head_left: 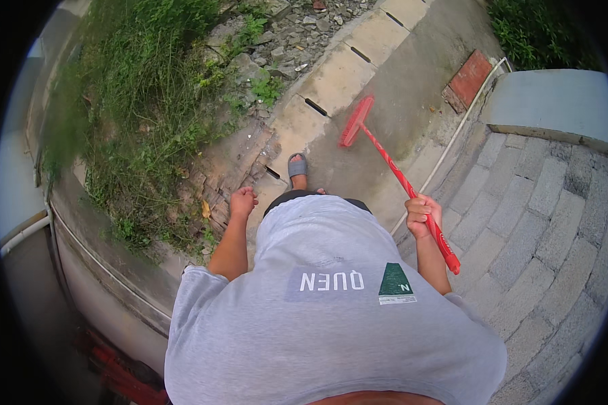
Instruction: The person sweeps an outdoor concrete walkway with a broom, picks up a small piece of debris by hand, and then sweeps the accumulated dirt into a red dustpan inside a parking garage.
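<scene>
My right hand [423,214] is wrapped round the handle of a red broom [400,174]. The handle slants up and to the left from my hand, and its butt end sticks out below my fist. At the far end, the broom's wide red head [356,121] is over the grey concrete path [392,101]; whether its bristles touch the ground I cannot tell. Beside my left hip, my left hand [243,201] hangs with its fingers loosely curled and nothing visible in them. It is nearest to the broken, weedy edge of the path.
Pale slabs with dark slots [331,77] run along the path. Green weeds [155,128] and stone rubble [297,40] lie left of it. To the right are a white pipe [456,138], a red board [467,79] and a grey block wall [520,223]. My sandalled foot [297,167] stands on the path.
</scene>
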Demonstrator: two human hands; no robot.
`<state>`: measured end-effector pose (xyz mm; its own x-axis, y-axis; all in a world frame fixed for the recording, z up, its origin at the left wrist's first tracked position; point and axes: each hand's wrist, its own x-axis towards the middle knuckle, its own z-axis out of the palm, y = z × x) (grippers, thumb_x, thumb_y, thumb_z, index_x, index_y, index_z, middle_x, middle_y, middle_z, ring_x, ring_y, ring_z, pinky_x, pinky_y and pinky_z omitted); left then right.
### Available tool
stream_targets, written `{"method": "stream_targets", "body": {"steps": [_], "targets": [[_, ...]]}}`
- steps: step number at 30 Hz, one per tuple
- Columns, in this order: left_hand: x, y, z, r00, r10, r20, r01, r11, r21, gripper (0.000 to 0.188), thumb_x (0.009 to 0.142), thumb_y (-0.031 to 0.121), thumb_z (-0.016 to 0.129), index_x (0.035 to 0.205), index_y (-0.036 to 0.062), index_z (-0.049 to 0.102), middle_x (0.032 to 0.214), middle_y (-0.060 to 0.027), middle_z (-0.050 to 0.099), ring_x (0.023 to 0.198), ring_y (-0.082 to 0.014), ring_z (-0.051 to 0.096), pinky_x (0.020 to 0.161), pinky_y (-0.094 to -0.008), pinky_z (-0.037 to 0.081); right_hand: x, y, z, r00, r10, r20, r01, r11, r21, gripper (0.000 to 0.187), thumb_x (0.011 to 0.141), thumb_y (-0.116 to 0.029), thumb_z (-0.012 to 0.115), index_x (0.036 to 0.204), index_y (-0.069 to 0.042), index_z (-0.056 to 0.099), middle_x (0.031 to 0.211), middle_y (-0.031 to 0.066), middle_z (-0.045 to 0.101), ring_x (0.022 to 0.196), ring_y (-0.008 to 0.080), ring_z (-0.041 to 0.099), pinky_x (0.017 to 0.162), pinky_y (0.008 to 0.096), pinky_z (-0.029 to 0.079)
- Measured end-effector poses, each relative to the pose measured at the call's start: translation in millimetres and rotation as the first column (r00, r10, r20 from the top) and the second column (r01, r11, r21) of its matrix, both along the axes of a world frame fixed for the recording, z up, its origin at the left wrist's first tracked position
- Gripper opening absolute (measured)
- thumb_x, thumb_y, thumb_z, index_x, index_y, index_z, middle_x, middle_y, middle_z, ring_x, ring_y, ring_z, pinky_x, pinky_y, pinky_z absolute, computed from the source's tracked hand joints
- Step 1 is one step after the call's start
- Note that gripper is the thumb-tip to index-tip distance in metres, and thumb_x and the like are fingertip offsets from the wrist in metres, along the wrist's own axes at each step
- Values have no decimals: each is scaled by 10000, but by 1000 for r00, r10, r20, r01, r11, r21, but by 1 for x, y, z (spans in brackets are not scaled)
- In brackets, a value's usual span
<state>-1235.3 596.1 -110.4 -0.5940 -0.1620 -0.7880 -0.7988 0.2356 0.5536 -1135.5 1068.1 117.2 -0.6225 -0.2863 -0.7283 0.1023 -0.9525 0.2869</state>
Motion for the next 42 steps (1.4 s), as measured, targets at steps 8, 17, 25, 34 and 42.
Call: {"method": "stream_targets", "body": {"steps": [8, 17, 25, 34, 42], "targets": [[-4, -16, -4, 999, -15, 40, 16, 999, -31, 206, 790, 53, 512, 945, -10, 632, 703, -72, 634, 514, -149, 597, 474, -272, 465, -117, -33, -86, 965, 255, 70, -264, 932, 250, 154, 847, -127, 477, 704, -75, 459, 519, -38, 451, 397, 77, 423, 369, 203, 386], [-4, -53, -24, 994, 99, 40, -96, 993, -65, 220, 813, 87, 509, 980, -2, 621, 709, -86, 638, 505, -162, 599, 439, -281, 446, -134, 6, -77, 947, 80, -311, -105, 992, -66, 181, 912, -141, 395, 883, 27, 454, 711, 46, 455, 464, 87, 465, 384, 231, 383], [8, -23, -35, 984, 169, 63, -169, 986, -4, 177, 805, 94, 528, 888, -6, 648, 666, -91, 637, 506, -161, 602, 440, -289, 455, -96, -27, 3, 998, 45, -50, -50, 993, -108, 392, 904, -128, 359, 1148, 178, 363, 698, 48, 452, 464, 94, 468, 399, 240, 405], [15, -33, -33, 995, 102, 2, -101, 993, -65, 197, 838, 77, 473, 954, 20, 622, 728, -75, 635, 516, -158, 596, 421, -280, 432, -185, -110, -80, 950, 304, -68, -311, 933, -181, 182, 846, -93, 381, 674, -47, 421, 558, 2, 439, 446, 89, 445, 404, 223, 424], [5, -68, -19, 991, 136, 8, -135, 988, -82, 174, 834, 82, 484, 876, 15, 639, 668, -48, 603, 502, -151, 575, 456, -282, 460, -251, -86, -116, 934, 157, -322, -239, 943, -234, 172, 864, -133, 399, 758, -4, 440, 545, -5, 432, 390, 87, 431, 368, 224, 400]]}}
